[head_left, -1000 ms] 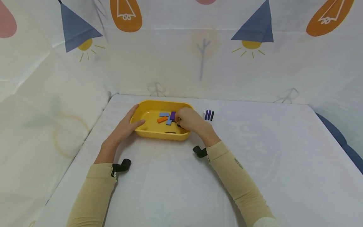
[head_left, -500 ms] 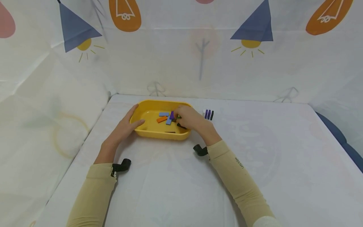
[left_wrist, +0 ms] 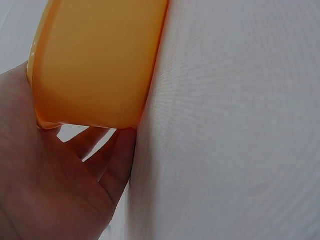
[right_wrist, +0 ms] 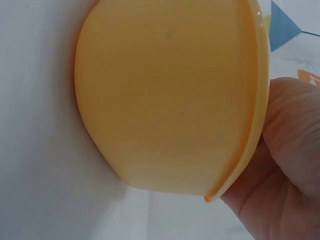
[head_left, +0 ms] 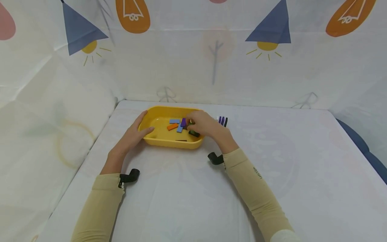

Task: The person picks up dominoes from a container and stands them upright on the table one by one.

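Note:
A yellow plastic tub (head_left: pixel 172 143) stands on the white table. My left hand (head_left: pixel 130 136) grips its left end, thumb over the rim and fingers along the outside; the left wrist view shows the fingers (left_wrist: pixel 120 160) against the tub's end wall. My right hand (head_left: pixel 206 126) reaches over the right rim with bent fingers among small flat blocks. A purple block (head_left: pixel 183 122) lies right at its fingertips, near light-blue blocks (head_left: pixel 174 121) and an orange block (head_left: pixel 172 127). A dark green block (head_left: pixel 194 133) lies below the thumb. I cannot tell whether the right fingers pinch a block.
To the right of the tub, several small blocks stand in a row, white, purple (head_left: pixel 222 120) and black, partly behind the right hand. A printed white cloth (head_left: pixel 187 67) hangs along the table's back edge. A dark blue chair edge (head_left: pixel 356 137) shows at the right.
My right hand has shifted slightly right inside the tub, uncovering more of the dark green block and covering part of the standing row. The left hand and the tub have stayed in place.

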`<state>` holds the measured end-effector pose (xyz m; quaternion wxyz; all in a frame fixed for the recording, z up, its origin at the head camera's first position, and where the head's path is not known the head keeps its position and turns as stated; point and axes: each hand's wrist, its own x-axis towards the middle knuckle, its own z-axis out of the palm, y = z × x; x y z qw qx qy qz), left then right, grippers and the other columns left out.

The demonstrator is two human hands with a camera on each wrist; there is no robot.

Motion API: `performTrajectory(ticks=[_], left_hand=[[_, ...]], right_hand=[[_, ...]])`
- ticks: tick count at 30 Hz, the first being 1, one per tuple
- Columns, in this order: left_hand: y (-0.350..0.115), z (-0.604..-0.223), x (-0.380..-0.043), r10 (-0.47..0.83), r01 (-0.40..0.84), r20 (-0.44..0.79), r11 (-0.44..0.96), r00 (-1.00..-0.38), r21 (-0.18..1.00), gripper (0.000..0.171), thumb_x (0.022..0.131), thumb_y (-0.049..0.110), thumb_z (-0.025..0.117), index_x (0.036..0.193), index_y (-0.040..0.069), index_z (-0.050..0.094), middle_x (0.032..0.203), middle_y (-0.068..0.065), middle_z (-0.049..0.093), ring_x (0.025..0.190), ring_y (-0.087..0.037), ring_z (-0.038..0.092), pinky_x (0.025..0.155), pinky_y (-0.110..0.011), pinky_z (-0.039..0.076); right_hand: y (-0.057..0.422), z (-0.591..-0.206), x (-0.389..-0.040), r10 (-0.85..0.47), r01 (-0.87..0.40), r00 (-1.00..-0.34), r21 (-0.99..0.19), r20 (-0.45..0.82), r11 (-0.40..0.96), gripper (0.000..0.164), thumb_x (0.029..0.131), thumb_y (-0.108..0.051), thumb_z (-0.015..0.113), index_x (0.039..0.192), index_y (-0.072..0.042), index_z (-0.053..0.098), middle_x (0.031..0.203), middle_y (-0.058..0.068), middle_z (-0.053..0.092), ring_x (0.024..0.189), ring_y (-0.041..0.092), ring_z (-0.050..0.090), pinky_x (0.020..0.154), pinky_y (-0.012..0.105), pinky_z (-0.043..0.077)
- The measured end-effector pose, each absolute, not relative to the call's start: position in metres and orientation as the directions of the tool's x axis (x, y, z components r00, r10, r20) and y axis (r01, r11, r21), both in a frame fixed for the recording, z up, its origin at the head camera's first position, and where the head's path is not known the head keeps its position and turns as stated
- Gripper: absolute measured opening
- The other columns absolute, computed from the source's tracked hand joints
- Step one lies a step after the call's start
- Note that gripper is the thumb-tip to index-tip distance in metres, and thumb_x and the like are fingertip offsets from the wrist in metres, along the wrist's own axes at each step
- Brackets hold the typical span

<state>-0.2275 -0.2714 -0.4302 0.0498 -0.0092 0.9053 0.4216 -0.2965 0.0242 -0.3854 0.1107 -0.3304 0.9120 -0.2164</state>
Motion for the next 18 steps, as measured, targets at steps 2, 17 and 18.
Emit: performTrajectory(ticks=[2, 17, 18], left_hand=[[-0.2717, -0.4307, -0.2278, 0.024, -0.059, -0.097, 0.643, -0.995, 0.764, 0.083, 0.094, 0.058, 0.055, 0.158, 0.044, 0.004, 0.169, 0.003, 0.006, 0.156, -0.034, 0.010, 0.121, -0.066, 0.011], [-0.2725, -0.4316, -0.2283, 0.021, -0.063, -0.098, 0.630, -0.995, 0.774, 0.083, 0.095, 0.058, 0.055, 0.158, 0.044, 0.004, 0.169, 0.004, 0.006, 0.156, -0.032, 0.009, 0.122, -0.065, 0.010], [-0.2723, -0.4315, -0.2282, 0.021, -0.064, -0.099, 0.630, -0.995, 0.774, 0.083, 0.095, 0.057, 0.055, 0.158, 0.044, 0.004, 0.169, 0.004, 0.005, 0.156, -0.032, 0.009, 0.122, -0.065, 0.010]], right_hand=[[0.0259, -0.3837, -0.2962, -0.645, -0.544, -0.762, -0.483, -0.060, 0.686, 0.019, 0.096, -0.018, 0.066, 0.113, -0.012, 0.069, 0.093, 0.003, 0.062, 0.083, 0.020, 0.055, 0.070, 0.029, 0.049], [0.0328, -0.3763, -0.2960, -0.624, -0.520, -0.780, -0.505, -0.049, 0.689, 0.028, 0.095, -0.007, 0.060, 0.122, -0.005, 0.066, 0.100, 0.006, 0.060, 0.095, 0.022, 0.054, 0.082, 0.033, 0.050], [0.0339, -0.3765, -0.2963, -0.623, -0.520, -0.781, -0.505, -0.044, 0.689, 0.028, 0.095, -0.008, 0.060, 0.123, -0.005, 0.065, 0.104, 0.006, 0.061, 0.096, 0.022, 0.055, 0.086, 0.034, 0.051]])
